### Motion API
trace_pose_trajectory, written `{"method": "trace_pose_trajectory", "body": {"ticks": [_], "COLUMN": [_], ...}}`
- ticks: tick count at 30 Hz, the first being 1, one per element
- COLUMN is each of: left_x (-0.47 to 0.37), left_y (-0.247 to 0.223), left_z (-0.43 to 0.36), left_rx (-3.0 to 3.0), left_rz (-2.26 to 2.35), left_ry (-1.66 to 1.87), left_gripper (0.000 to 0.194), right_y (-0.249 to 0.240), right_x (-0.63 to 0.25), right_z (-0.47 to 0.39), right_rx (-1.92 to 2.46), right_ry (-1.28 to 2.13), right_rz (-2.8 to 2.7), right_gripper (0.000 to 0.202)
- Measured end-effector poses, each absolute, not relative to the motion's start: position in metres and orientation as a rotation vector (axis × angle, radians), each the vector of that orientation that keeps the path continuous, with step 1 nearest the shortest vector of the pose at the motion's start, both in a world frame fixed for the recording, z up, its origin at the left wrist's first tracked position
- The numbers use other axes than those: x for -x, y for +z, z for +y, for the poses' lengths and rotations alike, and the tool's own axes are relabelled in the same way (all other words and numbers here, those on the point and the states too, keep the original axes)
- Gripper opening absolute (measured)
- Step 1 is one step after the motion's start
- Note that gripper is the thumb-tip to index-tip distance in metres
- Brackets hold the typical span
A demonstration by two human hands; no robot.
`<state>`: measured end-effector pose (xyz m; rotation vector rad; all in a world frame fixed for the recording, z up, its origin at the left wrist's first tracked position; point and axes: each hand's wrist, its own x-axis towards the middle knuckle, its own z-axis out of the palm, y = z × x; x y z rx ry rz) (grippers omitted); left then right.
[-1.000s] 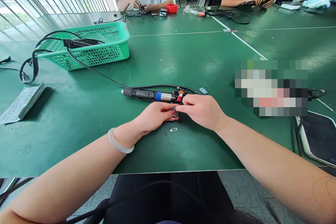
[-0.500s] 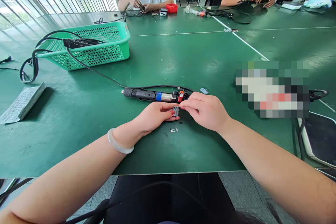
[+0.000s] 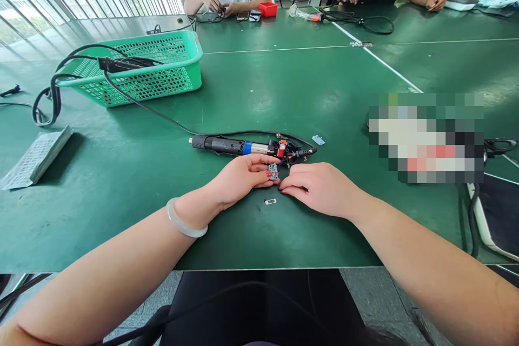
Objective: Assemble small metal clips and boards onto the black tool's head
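A small grey circuit board (image 3: 273, 171) is pinched between the thumb and fingers of my left hand (image 3: 245, 177). My right hand (image 3: 314, 186) rests just right of it, low at the table, thumb and fingertips together; anything between them is too small to see. Behind both hands lies a black cylindrical tool (image 3: 221, 145) with a blue band, its right end open with red parts and wires. A small white-framed piece (image 3: 270, 201) lies on the table in front of my hands. Behind my right hand is a light blue-grey piece (image 3: 318, 140).
A green basket (image 3: 150, 86) with black cables stands at the back left, its cable running to the tool. A paper-covered block (image 3: 36, 157) lies at left. A pixelated area (image 3: 425, 140) covers something at right. Two people sit across the table (image 3: 251, 238), near a red box (image 3: 268, 9).
My right hand has moved down, away from the board to the table beside it, uncovering the tool's wired end. The small black piece there is now out of sight. The person at back right has spread their hands apart.
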<state>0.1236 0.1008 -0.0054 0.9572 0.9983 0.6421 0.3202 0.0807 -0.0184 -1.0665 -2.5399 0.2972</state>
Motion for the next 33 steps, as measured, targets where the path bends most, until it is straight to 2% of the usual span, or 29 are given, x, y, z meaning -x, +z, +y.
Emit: {"method": "trace_pose_trajectory", "body": {"ticks": [10, 14, 20, 24, 33], "left_x": [-0.124, -0.125, -0.13, -0.132, -0.133], "left_y": [-0.005, -0.006, -0.002, -0.001, -0.004], "left_z": [0.101, 0.101, 0.099, 0.097, 0.097], "left_rx": [-1.01, -1.033, -1.075, -1.072, -1.07], "left_rz": [1.033, 1.035, 1.094, 1.111, 1.125], "left_ry": [0.627, 0.636, 0.639, 0.667, 0.696], "left_gripper": [0.016, 0.018, 0.012, 0.015, 0.019], "right_y": [-0.013, -0.012, -0.012, -0.014, -0.013], "right_x": [-0.317, -0.312, -0.309, -0.31, -0.307], "right_z": [0.075, 0.072, 0.076, 0.078, 0.078], "right_rx": [1.007, 1.038, 1.283, 1.373, 1.386], "right_ry": [0.411, 0.459, 0.843, 1.018, 0.964], "right_rz": [-2.266, -2.127, -1.745, -1.583, -1.562], "right_gripper": [0.009, 0.008, 0.02, 0.031, 0.03]}}
